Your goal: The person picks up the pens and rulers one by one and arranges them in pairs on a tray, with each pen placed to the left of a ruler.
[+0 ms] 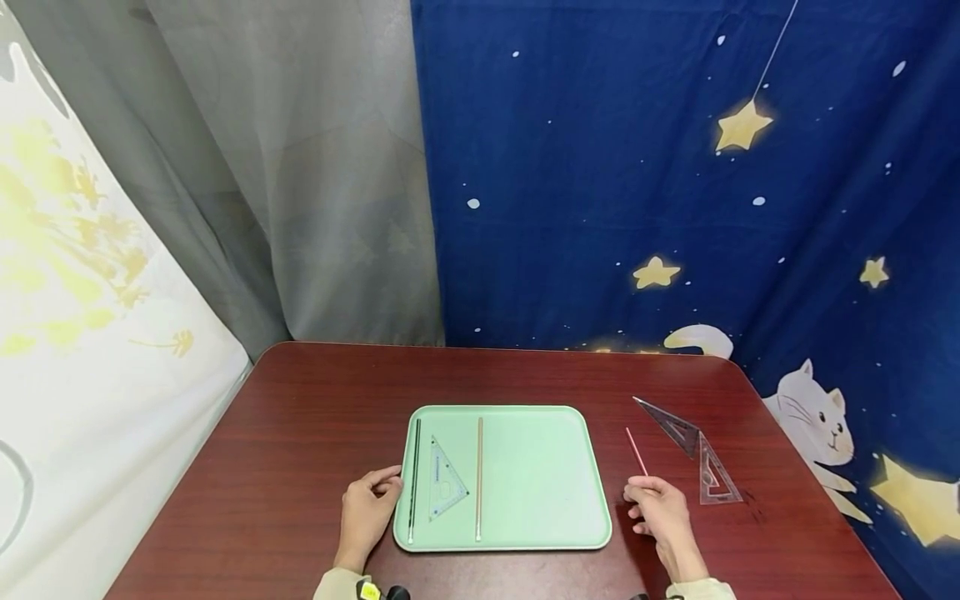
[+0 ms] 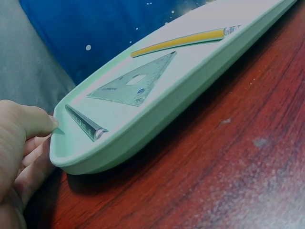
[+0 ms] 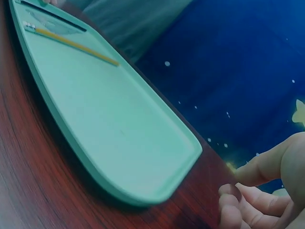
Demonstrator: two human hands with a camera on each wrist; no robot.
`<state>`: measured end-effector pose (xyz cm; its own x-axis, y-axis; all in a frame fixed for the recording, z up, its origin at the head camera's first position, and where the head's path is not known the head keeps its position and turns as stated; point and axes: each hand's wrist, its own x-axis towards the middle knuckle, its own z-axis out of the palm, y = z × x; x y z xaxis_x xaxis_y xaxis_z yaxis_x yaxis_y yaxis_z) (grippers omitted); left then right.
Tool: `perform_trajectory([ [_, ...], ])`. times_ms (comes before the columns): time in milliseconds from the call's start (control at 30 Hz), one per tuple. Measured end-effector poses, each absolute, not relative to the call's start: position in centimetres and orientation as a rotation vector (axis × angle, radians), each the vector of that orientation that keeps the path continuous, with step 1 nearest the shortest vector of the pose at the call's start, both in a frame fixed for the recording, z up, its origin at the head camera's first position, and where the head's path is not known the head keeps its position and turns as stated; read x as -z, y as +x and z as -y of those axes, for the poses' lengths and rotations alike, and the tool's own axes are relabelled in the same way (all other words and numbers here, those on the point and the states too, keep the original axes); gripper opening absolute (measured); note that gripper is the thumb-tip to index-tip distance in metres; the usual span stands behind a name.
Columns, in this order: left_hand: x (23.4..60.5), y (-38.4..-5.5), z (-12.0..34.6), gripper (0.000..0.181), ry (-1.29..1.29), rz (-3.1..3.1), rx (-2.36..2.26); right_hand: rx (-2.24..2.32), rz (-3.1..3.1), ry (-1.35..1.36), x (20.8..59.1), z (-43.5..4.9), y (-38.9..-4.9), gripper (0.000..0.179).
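Your right hand (image 1: 658, 507) hides the lower end of the red pencil (image 1: 637, 452); can't tell whether your fingers (image 3: 261, 168) grip it. Visible part: thin, straight, slanting beyond your fingers. Your left hand (image 1: 367, 512) pinches the green tray (image 1: 540, 479) by its rim.

I've got the left hand (image 1: 366, 510) at the near left, digits bent in a grip, and the right hand (image 1: 662, 506) at the near right, fingers curled and pointing left.

Blurred print — unreadable — marks the set square (image 2: 125, 92) and black pencil (image 2: 84, 122).
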<state>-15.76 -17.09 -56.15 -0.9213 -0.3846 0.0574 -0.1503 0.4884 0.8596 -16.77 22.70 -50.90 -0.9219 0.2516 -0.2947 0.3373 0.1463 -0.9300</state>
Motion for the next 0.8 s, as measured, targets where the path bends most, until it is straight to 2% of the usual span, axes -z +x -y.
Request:
perform_trajectory([
  [367, 56.1, -15.7, 17.1, 0.021, 0.459, 2.490, 1.422, 1.857, -2.457, 0.670, 51.4, -25.3, -17.5, 0.028],
  [800, 56.1, -15.6, 17.0, 0.020, 0.449, 2.481, 1.414, 1.758, -2.603, 0.787, 51.9, -28.7, -18.4, 0.036],
])
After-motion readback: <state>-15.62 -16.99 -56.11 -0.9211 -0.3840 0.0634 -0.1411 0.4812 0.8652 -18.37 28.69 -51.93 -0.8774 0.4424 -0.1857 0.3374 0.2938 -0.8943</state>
